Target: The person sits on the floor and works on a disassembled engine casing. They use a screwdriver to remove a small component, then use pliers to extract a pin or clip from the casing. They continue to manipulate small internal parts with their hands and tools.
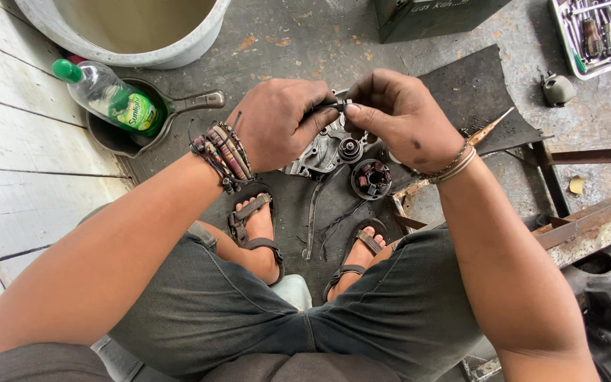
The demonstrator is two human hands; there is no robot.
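My left hand [283, 122] and my right hand [397, 117] meet in front of me, both pinching a small dark part [334, 106] between thumb and fingers. Directly under them on the floor lies a grey metal engine cover [323, 152] with a round bearing seat. Beside it sits a round stator coil [371, 178] with copper-coloured windings. A thin metal lever [314, 212] lies between my sandalled feet. What the small part is cannot be made out.
A black rubber mat [472, 92] covers the concrete floor. A green-capped bottle [111, 99] lies in a dark pan [118, 134] at left, below a large grey tub [125, 32]. A tool tray [599, 32] sits top right; rusty steel bars [588, 223] at right.
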